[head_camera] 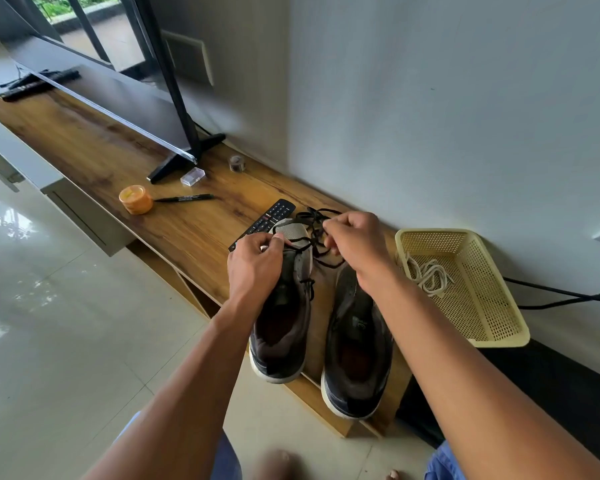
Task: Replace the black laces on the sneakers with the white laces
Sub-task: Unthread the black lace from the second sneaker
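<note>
Two dark grey sneakers with white soles stand side by side on the wooden TV bench, heels toward me: the left sneaker [284,327] and the right sneaker [357,351]. A black lace [314,230] lies loose and tangled over the left sneaker's toe, still threaded lower down. My left hand [255,261] grips the left sneaker's forefoot and pinches the lace there. My right hand [355,244] pinches a strand of the black lace above the toes. White laces [428,275] lie coiled in a yellow basket [499,327] at the right.
On the wooden bench [194,230], a black remote [267,218] lies just beyond the left sneaker. Farther back are an orange round tin [136,199], a black marker [184,198], a small clear box [192,176] and the TV stand foot [184,157]. Cables [568,296] run along the wall.
</note>
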Motion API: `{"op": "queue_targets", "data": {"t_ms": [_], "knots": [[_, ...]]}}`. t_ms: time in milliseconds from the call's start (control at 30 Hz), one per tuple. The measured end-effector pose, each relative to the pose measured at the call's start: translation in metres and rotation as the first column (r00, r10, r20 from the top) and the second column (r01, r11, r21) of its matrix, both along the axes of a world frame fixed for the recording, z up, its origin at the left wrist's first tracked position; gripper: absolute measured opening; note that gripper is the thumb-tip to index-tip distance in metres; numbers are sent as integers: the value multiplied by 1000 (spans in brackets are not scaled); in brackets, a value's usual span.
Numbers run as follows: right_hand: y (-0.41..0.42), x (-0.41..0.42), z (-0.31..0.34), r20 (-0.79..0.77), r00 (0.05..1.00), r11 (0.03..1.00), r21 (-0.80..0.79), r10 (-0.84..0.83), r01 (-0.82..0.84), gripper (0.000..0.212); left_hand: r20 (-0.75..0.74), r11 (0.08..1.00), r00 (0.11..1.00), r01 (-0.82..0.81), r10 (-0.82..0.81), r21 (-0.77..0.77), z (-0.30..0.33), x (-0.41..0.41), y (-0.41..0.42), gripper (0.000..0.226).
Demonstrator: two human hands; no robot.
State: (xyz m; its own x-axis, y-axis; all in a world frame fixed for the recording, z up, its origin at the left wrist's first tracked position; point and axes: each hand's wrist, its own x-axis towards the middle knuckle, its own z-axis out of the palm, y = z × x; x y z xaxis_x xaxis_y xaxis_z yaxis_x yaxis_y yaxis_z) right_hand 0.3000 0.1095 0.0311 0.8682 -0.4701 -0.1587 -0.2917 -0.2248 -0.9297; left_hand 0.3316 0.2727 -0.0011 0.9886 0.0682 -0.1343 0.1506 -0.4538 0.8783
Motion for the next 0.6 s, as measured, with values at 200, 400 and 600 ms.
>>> {"op": "queue_targets", "data": {"t_ms": [200,400,600], "knots": [[-10,-3,16,-25,890,890,-8,455,-455,14,-2,1000,1000,-1,1,-25,2,-1,1,30],[-15,-12,32,72,644,639,86,761,-764,41,25,996,998,58,-56,-67,1,-2,6,30],[-6,2,-9,-167,911,841,-351,376,-412,14,13,988,998,59,-57,-140,2,-3,4,23]]}}
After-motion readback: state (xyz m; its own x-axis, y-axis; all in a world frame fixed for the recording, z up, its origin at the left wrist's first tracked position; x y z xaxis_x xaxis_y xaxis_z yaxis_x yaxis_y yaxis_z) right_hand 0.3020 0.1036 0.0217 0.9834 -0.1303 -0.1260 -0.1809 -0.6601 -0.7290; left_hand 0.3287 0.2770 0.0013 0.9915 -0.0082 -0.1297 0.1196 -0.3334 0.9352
